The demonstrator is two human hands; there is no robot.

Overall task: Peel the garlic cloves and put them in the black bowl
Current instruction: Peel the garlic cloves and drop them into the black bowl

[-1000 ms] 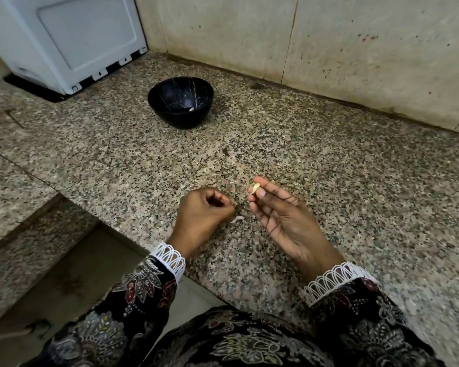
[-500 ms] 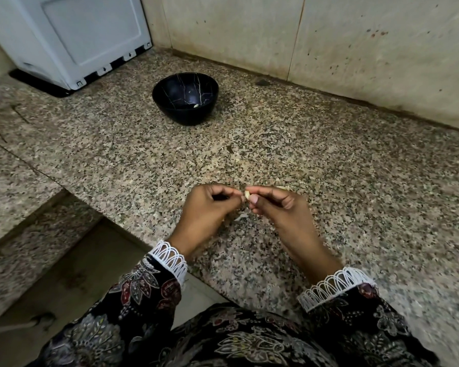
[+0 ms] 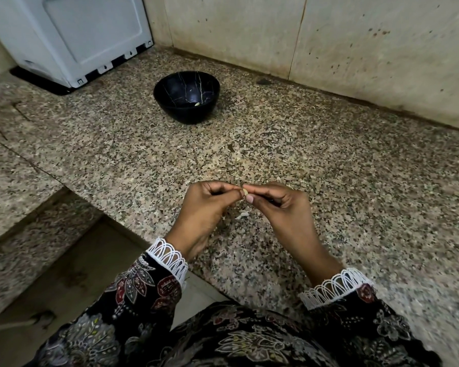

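A small pale garlic clove [image 3: 245, 192] is pinched between the fingertips of both hands above the speckled granite counter [image 3: 329, 181]. My left hand [image 3: 206, 207] pinches its left side with curled fingers. My right hand [image 3: 278, 205] pinches its right side between thumb and forefinger. The black bowl [image 3: 186, 95] stands farther back on the counter, and one peeled clove [image 3: 197, 104] lies inside it. A white scrap of garlic skin [image 3: 241, 215] lies on the counter just beneath my hands.
A white appliance [image 3: 72, 35] stands at the back left, close to the bowl. A tiled wall [image 3: 329, 43] runs along the counter's back edge. The counter's front edge drops off at the lower left to a lower ledge [image 3: 24, 215].
My hands came together: the right hand, which held the clove apart a second ago, now meets the left hand at the clove. The camera view shifted slightly.
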